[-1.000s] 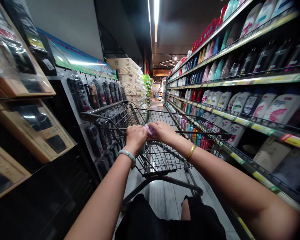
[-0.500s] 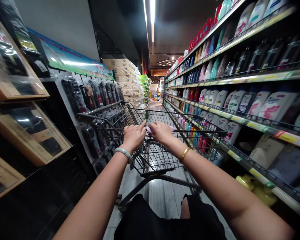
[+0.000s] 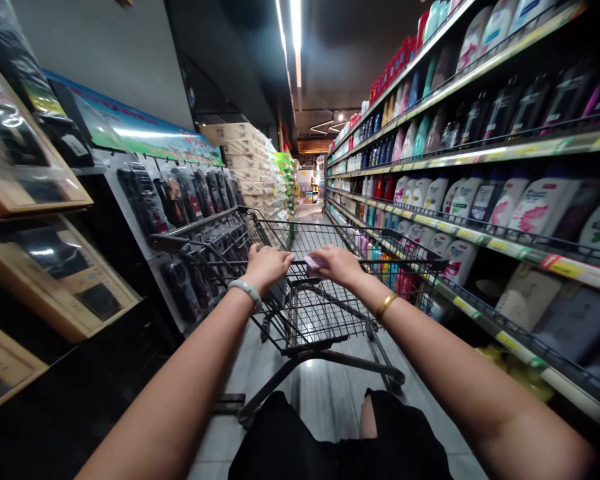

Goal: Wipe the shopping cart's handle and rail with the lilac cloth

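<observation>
A black wire shopping cart (image 3: 325, 323) stands right in front of me, its basket spanning the middle of the view. My left hand (image 3: 269, 267) is closed over the cart's near top rail, with a pale bangle on the wrist. Just right of it, my right hand (image 3: 337, 265) grips a small lilac cloth (image 3: 317, 264) against the same rail. Most of that cloth is hidden beneath the fingers. A gold bangle circles the right wrist. The wire basket below my hands holds nothing that I can see.
Shelves on the right carry many shampoo bottles (image 3: 535, 207), close to the cart's side. At left hang packaged dark items (image 3: 143, 197), near boxed goods (image 3: 75, 280). Stacked cartons (image 3: 245, 157) stand farther along. Grey floor (image 3: 310, 407) runs down the aisle.
My right hand has shifted right along the rail with the cloth, widening the gap between my hands. The left index finger, stretched out before, is now drawn in. The view has turned slightly.
</observation>
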A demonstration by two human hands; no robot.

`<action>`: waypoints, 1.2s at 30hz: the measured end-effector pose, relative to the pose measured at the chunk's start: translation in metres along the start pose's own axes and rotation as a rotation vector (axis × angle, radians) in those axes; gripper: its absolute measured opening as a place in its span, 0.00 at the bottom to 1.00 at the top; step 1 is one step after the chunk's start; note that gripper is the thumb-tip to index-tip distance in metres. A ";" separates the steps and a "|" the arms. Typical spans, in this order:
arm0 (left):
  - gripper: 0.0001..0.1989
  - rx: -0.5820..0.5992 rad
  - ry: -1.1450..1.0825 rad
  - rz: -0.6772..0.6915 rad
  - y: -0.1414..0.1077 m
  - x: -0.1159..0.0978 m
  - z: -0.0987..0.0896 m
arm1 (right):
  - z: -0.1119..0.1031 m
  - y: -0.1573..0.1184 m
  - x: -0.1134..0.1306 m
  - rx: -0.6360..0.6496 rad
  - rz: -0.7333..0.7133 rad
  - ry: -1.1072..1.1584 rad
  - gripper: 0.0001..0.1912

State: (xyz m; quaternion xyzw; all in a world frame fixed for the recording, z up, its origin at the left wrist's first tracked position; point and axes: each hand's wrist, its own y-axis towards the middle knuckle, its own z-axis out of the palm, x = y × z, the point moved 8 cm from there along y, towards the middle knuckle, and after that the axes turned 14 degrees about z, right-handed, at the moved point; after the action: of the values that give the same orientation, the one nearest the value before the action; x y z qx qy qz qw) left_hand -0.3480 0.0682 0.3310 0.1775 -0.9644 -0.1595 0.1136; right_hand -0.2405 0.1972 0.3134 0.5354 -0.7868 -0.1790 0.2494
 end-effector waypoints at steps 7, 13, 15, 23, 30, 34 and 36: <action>0.31 0.087 0.010 0.033 0.008 0.004 0.013 | 0.003 0.004 -0.003 -0.010 -0.010 0.076 0.18; 0.28 0.019 0.082 0.044 0.010 0.002 0.016 | 0.012 0.008 0.038 -0.107 -0.048 0.053 0.18; 0.29 0.016 0.086 0.054 0.011 0.002 0.017 | 0.013 0.008 0.034 -0.081 -0.082 0.065 0.19; 0.35 0.009 0.073 0.067 0.020 -0.004 0.016 | 0.011 0.012 -0.013 -0.054 0.018 0.096 0.18; 0.39 0.018 0.055 0.088 0.025 -0.014 0.013 | 0.021 0.014 0.021 -0.099 -0.040 0.065 0.21; 0.37 0.011 0.060 0.081 0.022 -0.013 0.012 | 0.011 0.008 -0.005 -0.053 -0.079 0.108 0.20; 0.35 0.007 0.074 0.080 0.021 -0.012 0.013 | 0.006 0.004 -0.020 -0.062 -0.073 0.114 0.20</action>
State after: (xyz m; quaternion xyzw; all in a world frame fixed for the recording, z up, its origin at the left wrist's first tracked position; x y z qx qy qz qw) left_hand -0.3471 0.0943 0.3246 0.1449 -0.9665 -0.1446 0.1550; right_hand -0.2409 0.2170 0.3072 0.5650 -0.7454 -0.1813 0.3037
